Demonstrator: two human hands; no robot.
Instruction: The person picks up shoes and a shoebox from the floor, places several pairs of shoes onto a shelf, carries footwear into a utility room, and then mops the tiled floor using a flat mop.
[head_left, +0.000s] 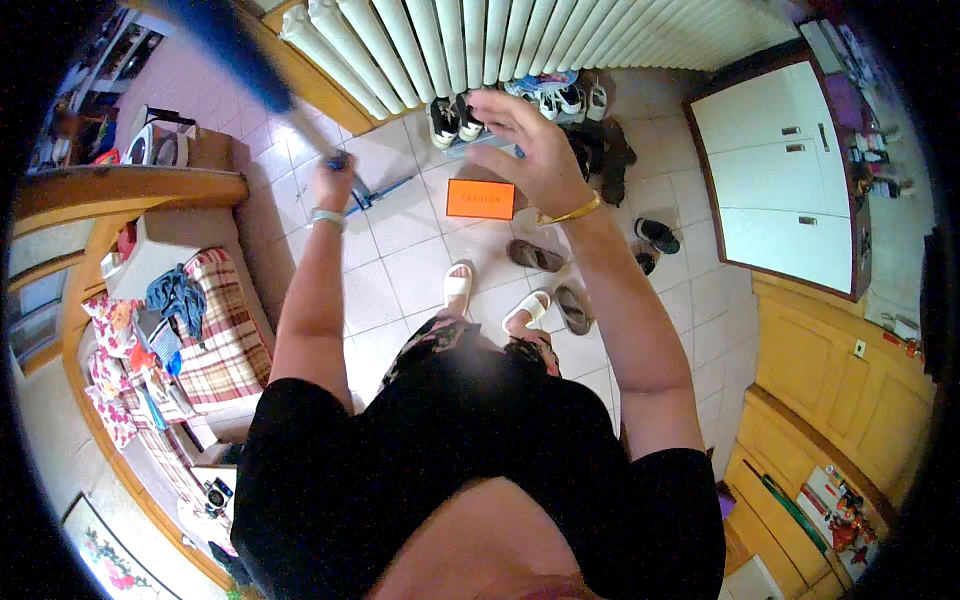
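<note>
My left hand (334, 186) is closed around the metal shaft of a long-handled floor tool, a mop or squeegee (300, 127). Its thick blue upper part rises blurred toward the camera, while the narrow blue head (384, 196) is low, near the floor tiles. My right hand (529, 154) holds nothing, its fingers apart in the air. Beneath and beside it in the picture lies an orange shoebox (480, 199) with printed writing. Behind the fingers, a pair of black-and-white sneakers (444, 124) stands by the radiator, partly covered by my hand.
A white ribbed radiator (495, 45) runs across the far side. Grey slippers (534, 256) and dark shoes (657, 235) lie around my white sandals (458, 281). A plaid-covered sofa (225, 322) with clothes is on the left; a white-fronted cabinet (772, 172) stands right.
</note>
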